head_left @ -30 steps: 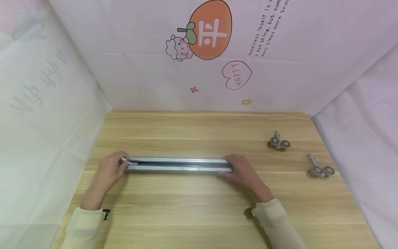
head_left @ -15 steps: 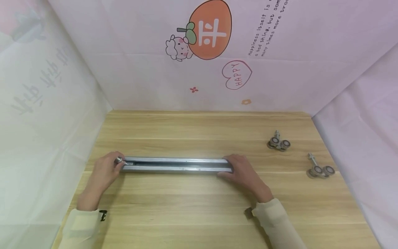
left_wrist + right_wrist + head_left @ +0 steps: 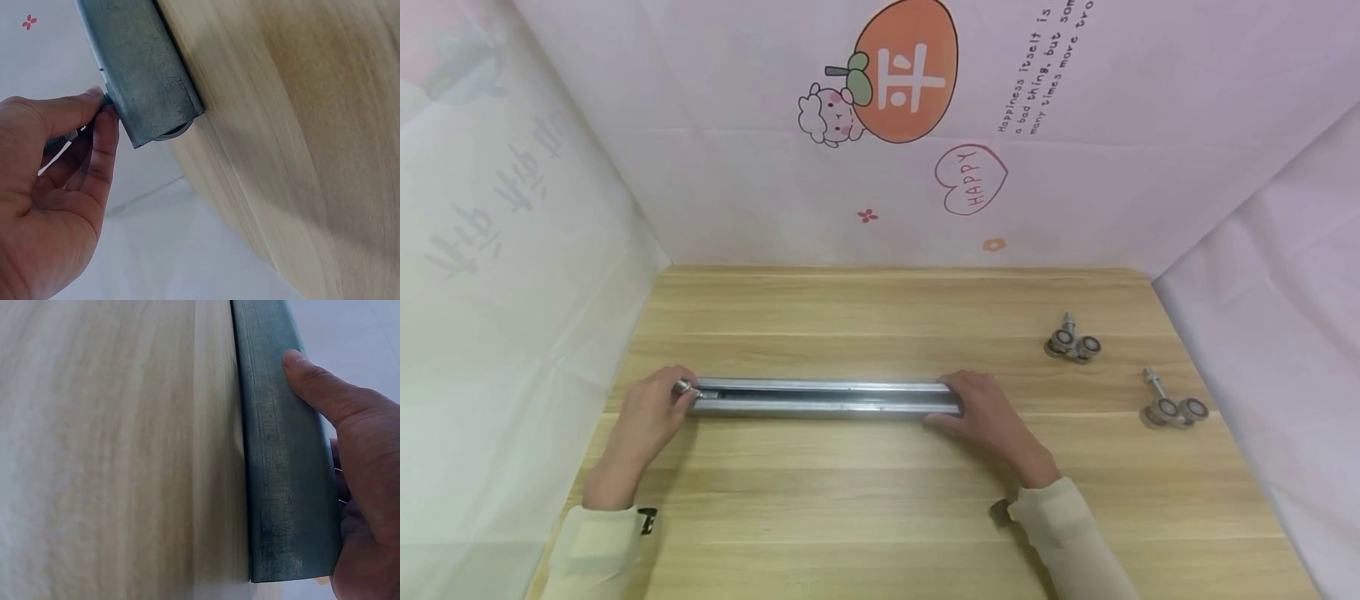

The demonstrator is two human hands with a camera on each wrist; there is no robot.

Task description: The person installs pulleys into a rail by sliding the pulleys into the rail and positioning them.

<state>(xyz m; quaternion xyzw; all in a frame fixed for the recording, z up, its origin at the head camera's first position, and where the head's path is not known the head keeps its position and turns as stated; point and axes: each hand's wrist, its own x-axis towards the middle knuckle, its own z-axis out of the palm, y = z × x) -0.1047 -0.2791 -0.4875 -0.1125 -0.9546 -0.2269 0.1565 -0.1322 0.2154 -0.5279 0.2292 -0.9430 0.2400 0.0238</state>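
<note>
A metal channel rail lies across the wooden table with its slot facing up. At its left end, my left hand pinches the threaded stem of a roller trolley between thumb and fingers. The trolley's body sits inside the slot, mostly hidden; in the left wrist view the edge of a wheel pokes out from the rail's open end. My right hand grips the rail's right end, thumb along the near side wall and fingers over the far side, as the right wrist view also shows.
Two more roller trolleys, each with a threaded bolt, lie at the right: one farther back, the other close to the table's right edge. Printed white cloth walls enclose the table at the back and sides.
My left hand has shifted slightly left, drawing the trolley along the slot toward the rail's left end. The rail and my right hand have stayed in place.
</note>
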